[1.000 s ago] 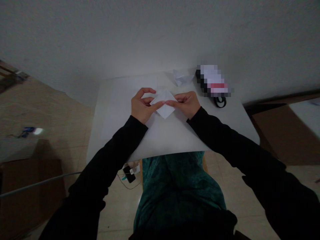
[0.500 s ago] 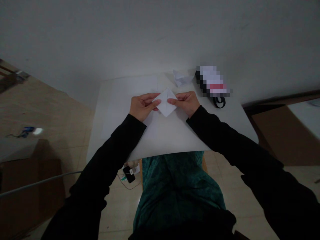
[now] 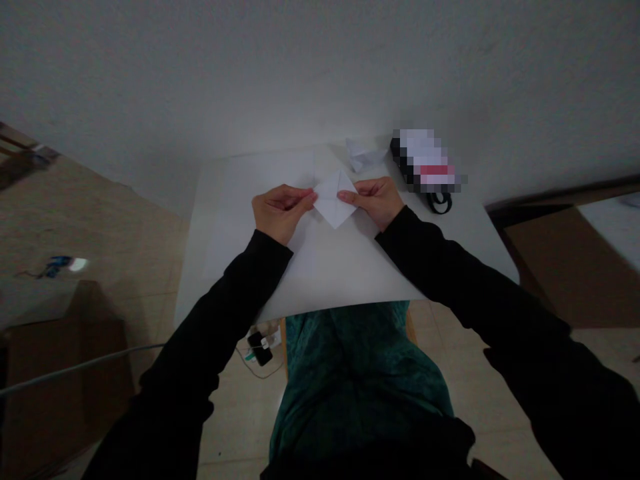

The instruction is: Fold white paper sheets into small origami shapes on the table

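A folded paper diamond [image 3: 334, 203] is being pinched at its side corners by the left hand [image 3: 281, 213] and right hand [image 3: 373, 202] — a second folded paper [image 3: 365, 155] lying at one o'clock

A folded white paper diamond [image 3: 334, 207], neatly creased.
Its side corners were pinched between the left fingers [image 3: 300, 195] and the right fingers [image 3: 349, 196], a point aimed up the table.

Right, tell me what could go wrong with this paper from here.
The folded white paper is held only at its side corners, by the fingertips of the left hand and right hand, so it could slip or a fold could shift out of line. White paper over the white surface in dim light may make creases hard to see. The right hand is close to a second folded paper, which a wide move might knock.
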The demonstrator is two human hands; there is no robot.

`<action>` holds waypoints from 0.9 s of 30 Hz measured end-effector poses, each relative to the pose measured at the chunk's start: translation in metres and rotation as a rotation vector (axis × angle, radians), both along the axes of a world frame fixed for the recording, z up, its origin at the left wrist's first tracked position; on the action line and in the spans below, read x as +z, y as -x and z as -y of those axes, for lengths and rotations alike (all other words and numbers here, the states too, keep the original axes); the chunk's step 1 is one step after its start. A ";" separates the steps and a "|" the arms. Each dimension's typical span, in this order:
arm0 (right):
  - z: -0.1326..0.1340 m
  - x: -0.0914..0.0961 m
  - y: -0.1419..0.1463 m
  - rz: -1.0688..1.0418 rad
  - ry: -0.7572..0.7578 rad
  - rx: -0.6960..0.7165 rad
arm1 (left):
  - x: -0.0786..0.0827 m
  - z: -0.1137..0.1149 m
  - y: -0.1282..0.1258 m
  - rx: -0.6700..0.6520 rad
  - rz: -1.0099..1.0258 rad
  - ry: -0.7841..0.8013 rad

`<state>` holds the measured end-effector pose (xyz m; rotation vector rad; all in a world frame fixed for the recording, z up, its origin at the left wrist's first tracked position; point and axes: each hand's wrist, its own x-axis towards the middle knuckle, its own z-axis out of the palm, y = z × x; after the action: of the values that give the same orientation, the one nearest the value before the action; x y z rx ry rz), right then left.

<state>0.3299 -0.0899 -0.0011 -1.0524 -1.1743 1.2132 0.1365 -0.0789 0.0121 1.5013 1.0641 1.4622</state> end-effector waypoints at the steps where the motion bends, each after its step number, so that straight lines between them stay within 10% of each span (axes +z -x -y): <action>1: 0.000 0.000 0.000 0.004 0.001 0.001 | 0.001 0.000 0.000 0.008 0.001 0.007; 27: 0.005 0.006 0.005 0.027 -0.044 -0.069 | 0.002 -0.002 0.000 0.029 -0.031 -0.099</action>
<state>0.3246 -0.0951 0.0047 -1.0706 -1.1709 1.1182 0.1364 -0.0773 0.0139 1.5877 1.0489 1.5357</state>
